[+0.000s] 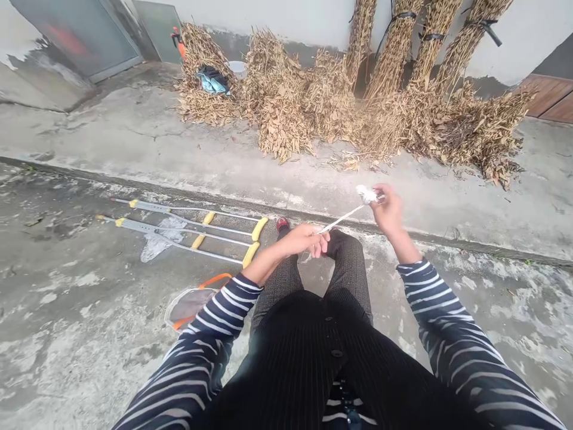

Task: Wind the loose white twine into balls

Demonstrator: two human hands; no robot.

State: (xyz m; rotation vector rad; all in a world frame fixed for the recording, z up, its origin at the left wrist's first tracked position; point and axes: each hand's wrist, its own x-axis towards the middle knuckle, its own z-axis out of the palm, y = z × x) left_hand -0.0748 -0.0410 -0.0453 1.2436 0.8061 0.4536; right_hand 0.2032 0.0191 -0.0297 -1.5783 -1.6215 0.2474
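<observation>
Your left hand's fingers (313, 243) curl closed around the lower end of a white stick (342, 218). Your right hand (388, 210) is also closed, its fingers pinching the stick's upper end just behind a fluffy white tuft (367, 194). Your left hand (298, 242) is above your knees, and the stick slants up and away from it to your right hand, over your right knee.

Beneath you, your legs in dark trousers (349, 269) reach forward over stained grey concrete (85, 334). A red shoe (282, 224) shows just beyond your left knee. Two crutches (179, 233) with yellow grips lie side by side to the left of your legs, their grips near that shoe. An orange-rimmed net (192, 301) lies near your left sleeve.

Just beyond your hands, a low concrete step edge (286, 214) crosses from side to side. Past it, a paved strip runs to a pale wall (519, 42), where bundled dry leaves (286, 101) are heaped, with a blue cloth (212, 80) on them.
</observation>
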